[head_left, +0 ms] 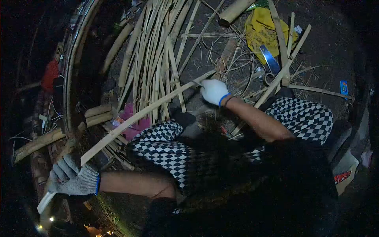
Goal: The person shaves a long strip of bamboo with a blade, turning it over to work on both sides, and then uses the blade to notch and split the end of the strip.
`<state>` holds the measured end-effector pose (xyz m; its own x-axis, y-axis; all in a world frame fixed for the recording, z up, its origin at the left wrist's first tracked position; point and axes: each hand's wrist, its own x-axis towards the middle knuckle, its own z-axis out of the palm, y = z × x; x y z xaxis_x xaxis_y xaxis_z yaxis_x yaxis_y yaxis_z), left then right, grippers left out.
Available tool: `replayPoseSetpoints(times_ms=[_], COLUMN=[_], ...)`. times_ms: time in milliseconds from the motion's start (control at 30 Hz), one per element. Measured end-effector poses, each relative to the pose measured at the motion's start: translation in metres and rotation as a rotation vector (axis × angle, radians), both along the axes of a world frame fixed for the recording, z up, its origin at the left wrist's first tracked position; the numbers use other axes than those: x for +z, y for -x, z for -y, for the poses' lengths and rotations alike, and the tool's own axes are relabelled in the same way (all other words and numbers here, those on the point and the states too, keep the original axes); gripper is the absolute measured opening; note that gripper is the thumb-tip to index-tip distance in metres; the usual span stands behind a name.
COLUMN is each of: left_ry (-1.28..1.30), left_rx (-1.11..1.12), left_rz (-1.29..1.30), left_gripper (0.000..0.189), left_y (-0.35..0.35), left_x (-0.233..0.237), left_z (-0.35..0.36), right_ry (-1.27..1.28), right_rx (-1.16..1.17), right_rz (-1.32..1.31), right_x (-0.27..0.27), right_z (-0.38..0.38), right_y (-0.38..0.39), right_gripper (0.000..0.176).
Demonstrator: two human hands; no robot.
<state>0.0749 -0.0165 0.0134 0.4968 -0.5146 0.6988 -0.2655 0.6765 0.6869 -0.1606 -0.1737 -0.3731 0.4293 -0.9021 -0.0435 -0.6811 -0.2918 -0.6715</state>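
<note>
A long, pale bamboo strip [146,109] runs slantwise from the lower left to the centre, across my checkered trouser leg. My left hand [74,175], in a grey knit glove with a blue cuff, is closed round its lower part, and a short end sticks out below the fist. My right hand [214,91], in a white glove, is closed beside the strip's far end. A thin, dark blade [197,83], apparently a knife's, juts from its fingers against the strip; the handle is hidden inside the hand.
Many split bamboo strips [152,51] lie in a pile ahead. A yellow bag [262,31] and a blue saw-like blade [269,59] lie at the upper right. Another long strip [290,63] slants beside my right knee. Thick bamboo poles [39,146] lie at the left.
</note>
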Motion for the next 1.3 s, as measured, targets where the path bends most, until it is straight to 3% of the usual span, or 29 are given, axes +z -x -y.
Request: replayPoseSetpoints(times_ms=[33,67,100,133,167,200,267,333,367,400,433,467,500,567,633,700,733,800,900,933,967,1000,1033,1100,1133,1233,1300], left_ry=[0.001,-0.097,-0.106,-0.029,0.077,0.091,0.008,-0.048,-0.1,-0.055,0.078,0.12,0.162,0.157,0.13,0.199,0.08,0.068,0.112,0.132,0.163,0.015,0.005,0.05,0.098,0.193,0.163], left_rx=[0.503,-0.055,-0.036,0.314,0.649,0.642,0.163,0.062,-0.021,-0.385,0.414,0.467,0.512,0.435,0.361,0.558,0.345,0.451,0.624,0.573,0.52,0.57,0.577,0.571,0.552,0.488,0.462], left_rz=[0.034,-0.072,-0.069,-0.036,-0.007,-0.003,0.085,0.161,0.242,0.256,-0.031,-0.044,-0.057,-0.086,-0.116,-0.111,0.01,0.007,-0.154,-0.122,-0.092,0.158,0.164,0.069,0.016,-0.152,-0.142], left_gripper=[0.035,0.035,0.035,0.035,0.035,0.035,0.029,0.026,0.023,0.021,0.037,0.038,0.038,0.038,0.038,0.038,0.038,0.038,0.037,0.036,0.035,0.033,0.033,0.031,0.03,0.028,0.026], left_y=[0.013,-0.041,-0.006,0.028,0.052,0.04,-0.01,-0.051,-0.069,-0.083,0.044,0.054,0.058,0.047,0.046,0.053,0.029,0.047,0.071,0.064,0.052,-0.003,-0.001,0.013,0.02,0.035,0.025], left_x=[0.002,0.012,0.009,-0.001,-0.006,-0.005,-0.009,-0.005,-0.002,0.001,-0.002,-0.004,-0.004,-0.002,-0.004,0.001,0.003,0.002,-0.001,0.0,0.002,0.003,0.003,0.004,0.004,-0.002,-0.002], left_z=[0.005,-0.023,-0.01,0.005,0.021,0.014,-0.016,-0.028,-0.033,-0.037,0.022,0.028,0.033,0.023,0.027,0.034,0.02,0.025,0.045,0.043,0.041,0.02,0.02,0.017,0.023,0.038,0.036], right_ry=[0.068,0.1,0.126,-0.063,-0.147,-0.098,-0.07,0.138,0.135,0.046,-0.045,-0.144,-0.128,-0.171,0.063,0.14,0.056,-0.097,-0.106,-0.023,0.058,0.099,0.139,-0.021,-0.094,-0.181,0.06], right_rx=[0.084,0.067,0.059,0.047,-0.093,-0.062,-0.035,0.15,0.212,0.121,0.027,-0.044,-0.052,-0.031,0.082,0.193,0.145,-0.071,-0.039,0.015,0.118,0.159,0.208,0.07,-0.063,0.034,0.151], right_rz=[0.073,0.092,0.109,-0.043,-0.031,-0.063,-0.108,0.076,0.046,0.001,-0.04,0.0,0.006,-0.172,0.004,0.099,0.043,-0.018,-0.087,-0.034,-0.017,0.031,0.082,-0.064,-0.017,-0.166,-0.006], right_x=[0.007,-0.006,-0.033,-0.065,-0.069,-0.057,-0.019,0.015,0.02,0.001,-0.032,-0.075,-0.063,-0.015,0.008,0.007,-0.005,-0.071,-0.048,-0.007,-0.004,-0.001,0.002,-0.054,-0.076,-0.013,0.009], right_z=[-0.007,-0.006,-0.004,0.013,0.02,0.022,0.007,-0.004,-0.006,-0.003,0.004,0.022,0.026,0.013,-0.008,-0.009,-0.003,0.021,0.013,0.001,-0.005,-0.005,-0.004,0.018,0.026,0.017,0.001], right_y=[0.0,0.005,0.014,0.014,0.008,0.003,0.002,0.007,0.012,0.017,0.02,0.017,0.013,0.007,0.008,0.017,0.028,0.027,0.008,0.014,0.011,0.015,0.019,0.03,0.022,0.006,0.003], right_gripper=[0.025,0.025,0.025,0.027,0.027,0.027,0.027,0.025,0.024,0.025,0.025,0.026,0.026,0.026,0.024,0.022,0.023,0.025,0.024,0.022,0.021,0.021,0.022,0.021,0.021,0.02,0.026])
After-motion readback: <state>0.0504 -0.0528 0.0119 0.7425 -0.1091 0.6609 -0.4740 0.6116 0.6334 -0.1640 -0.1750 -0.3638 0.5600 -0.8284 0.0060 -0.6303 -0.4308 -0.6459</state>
